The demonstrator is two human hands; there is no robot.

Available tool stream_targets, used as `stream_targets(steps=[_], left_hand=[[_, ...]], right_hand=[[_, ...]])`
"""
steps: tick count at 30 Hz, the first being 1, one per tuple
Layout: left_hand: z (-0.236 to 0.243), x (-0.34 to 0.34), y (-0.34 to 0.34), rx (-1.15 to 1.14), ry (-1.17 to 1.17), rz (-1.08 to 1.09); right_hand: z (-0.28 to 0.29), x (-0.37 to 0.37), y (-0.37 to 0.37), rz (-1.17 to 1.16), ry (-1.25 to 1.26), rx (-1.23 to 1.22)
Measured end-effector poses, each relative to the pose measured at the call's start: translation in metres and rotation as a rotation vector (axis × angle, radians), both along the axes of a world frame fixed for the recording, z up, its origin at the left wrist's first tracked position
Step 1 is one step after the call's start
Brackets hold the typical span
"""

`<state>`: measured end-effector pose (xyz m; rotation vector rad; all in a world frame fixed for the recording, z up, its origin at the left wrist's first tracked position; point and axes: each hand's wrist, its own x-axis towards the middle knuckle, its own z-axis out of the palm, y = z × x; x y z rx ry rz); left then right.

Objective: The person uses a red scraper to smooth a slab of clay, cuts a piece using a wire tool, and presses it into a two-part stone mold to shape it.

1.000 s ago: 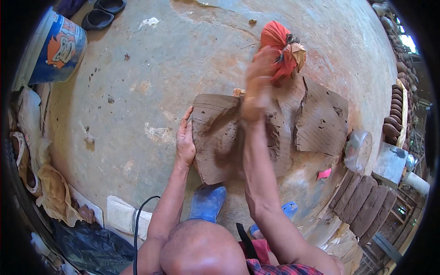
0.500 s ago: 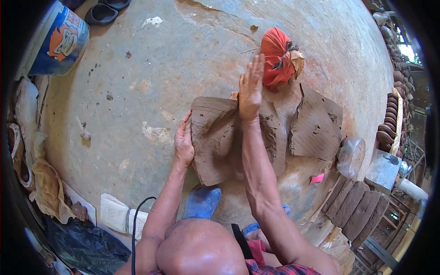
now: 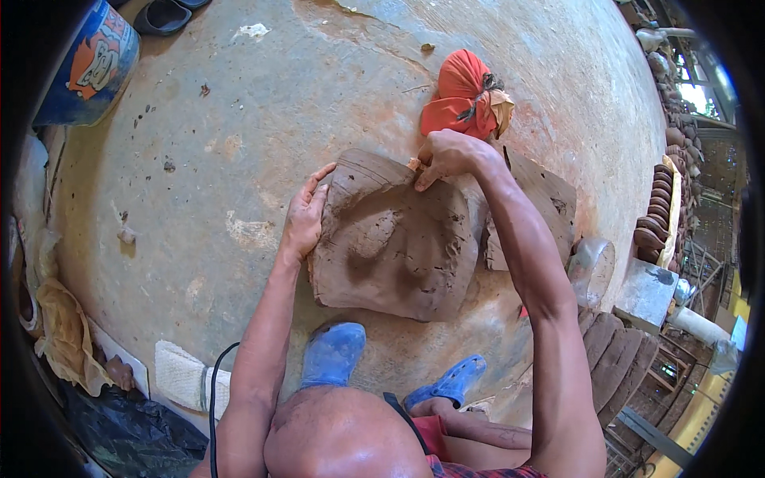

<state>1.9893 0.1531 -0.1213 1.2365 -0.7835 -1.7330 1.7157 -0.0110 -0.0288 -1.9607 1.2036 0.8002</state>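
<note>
A slab of wet brown clay [image 3: 382, 271] lies in front of me, with deep hollows pressed into its middle. My left hand [image 3: 305, 213] holds its left edge, fingers reaching up toward the far corner. At the far edge, my right hand [image 3: 450, 158] has its fingers curled and its thumb pressed against the clay. A small orange-brown bit [image 3: 413, 163] peeks out beside that thumb; what it belongs to is hidden. Just beyond the right hand sits a tied red cloth bundle [image 3: 462, 92]. My right forearm partly covers a second flat clay piece [image 3: 546, 199].
Blue clogs [image 3: 335, 354] are on my feet near the slab. To the right stand a clear plastic container [image 3: 591, 263], thick clay slabs [image 3: 617, 354] and a row of brown discs [image 3: 655, 209]. A blue bucket [image 3: 96, 72] and dark sandals [image 3: 163, 16] are at the far left.
My right hand has gone from raised and flat over the slab to curled at its far edge, thumb on the clay. The hollows now show more fully. The view has shifted slightly.
</note>
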Motion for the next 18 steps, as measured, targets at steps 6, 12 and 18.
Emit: stream_targets(steps=[6, 12, 18], left_hand=[[-0.014, 0.0, 0.0, -0.078, 0.042, 0.035], [-0.015, 0.001, -0.002, -0.168, -0.102, 0.056], [-0.019, -0.001, -0.002, -0.055, 0.048, 0.014]], right_hand=[[-0.016, -0.007, -0.001, -0.069, -0.038, 0.082], [-0.021, -0.008, -0.014, -0.063, -0.12, 0.147], [-0.02, -0.014, -0.014, 0.121, -0.221, 0.127]])
